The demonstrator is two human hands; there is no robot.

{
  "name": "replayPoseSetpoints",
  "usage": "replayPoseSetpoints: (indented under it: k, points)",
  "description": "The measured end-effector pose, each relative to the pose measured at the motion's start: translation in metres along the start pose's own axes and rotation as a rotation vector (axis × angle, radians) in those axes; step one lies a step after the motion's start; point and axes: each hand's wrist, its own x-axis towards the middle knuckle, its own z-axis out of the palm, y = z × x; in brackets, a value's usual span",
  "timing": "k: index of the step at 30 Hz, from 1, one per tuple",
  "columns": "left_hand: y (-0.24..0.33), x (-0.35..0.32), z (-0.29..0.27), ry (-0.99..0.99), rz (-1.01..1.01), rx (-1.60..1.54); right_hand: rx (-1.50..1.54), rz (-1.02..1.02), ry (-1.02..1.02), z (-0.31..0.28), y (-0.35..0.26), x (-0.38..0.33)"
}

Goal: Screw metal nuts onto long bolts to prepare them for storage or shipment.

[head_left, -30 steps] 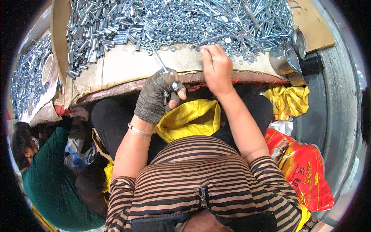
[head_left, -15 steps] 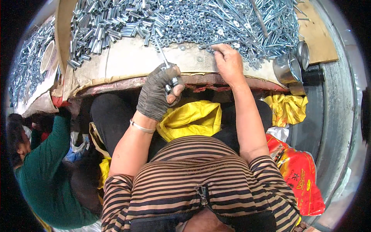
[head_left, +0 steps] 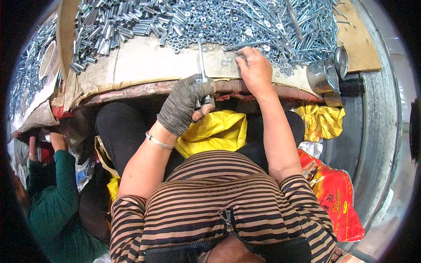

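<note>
My left hand [head_left: 183, 104], in a grey fingerless glove, is closed around a long metal bolt [head_left: 201, 59] that points up toward the table. Shorter shiny metal ends [head_left: 202, 104] stick out below the fingers of the same hand. At the table's front edge my bare right hand [head_left: 258, 72] pinches a small grey metal piece [head_left: 240, 55] between thumb and forefinger; its exact kind is too small to tell. Several loose washers [head_left: 225, 62] lie just left of these fingertips. Beyond them spreads a heap of nuts and washers [head_left: 219, 33].
Metal sleeves [head_left: 127, 22] are heaped at the left, long bolts [head_left: 318, 30] at the right. A metal cup [head_left: 322, 76] stands at the right edge. A yellow sack [head_left: 215, 133] lies between my legs, a red bag [head_left: 335, 199] at right. A co-worker's green sleeve [head_left: 61, 188] is at left.
My left hand has shifted slightly right, and its bolt has swung from leaning left to nearly upright. My right hand stays by the washers, fingertips pinched. The co-worker's arms have moved.
</note>
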Motion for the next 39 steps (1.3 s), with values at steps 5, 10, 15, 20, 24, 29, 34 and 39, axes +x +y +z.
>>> replayPoseSetpoints:
  k: [5,10,15,20,24,29,34,39]
  points:
    - [-0.005,0.003,0.000,0.005,-0.003,0.020,-0.137,0.026,-0.099,-0.004,-0.007,0.005]
    - [-0.004,0.002,0.003,-0.010,0.009,0.030,0.328,-0.008,-0.123,-0.005,-0.009,0.003]
    - [-0.003,0.002,0.001,-0.022,0.051,0.032,-0.081,0.038,-0.275,-0.007,-0.025,0.012]
    - [0.002,-0.003,0.005,0.041,0.025,0.063,-0.189,-0.029,-0.293,-0.006,-0.032,0.008]
    - [-0.014,0.005,-0.003,0.098,0.131,0.818,0.233,0.007,-0.061,-0.004,-0.007,-0.010]
    - [-0.010,-0.009,0.015,0.151,0.292,1.529,1.266,0.271,-0.297,-0.063,0.001,-0.041]
    - [-0.013,-0.012,0.025,0.061,0.311,1.703,1.295,0.236,-0.370,-0.080,0.012,-0.063]
    - [-0.023,-0.005,0.016,0.103,0.600,1.721,1.316,0.277,-0.373,-0.074,0.021,-0.068]
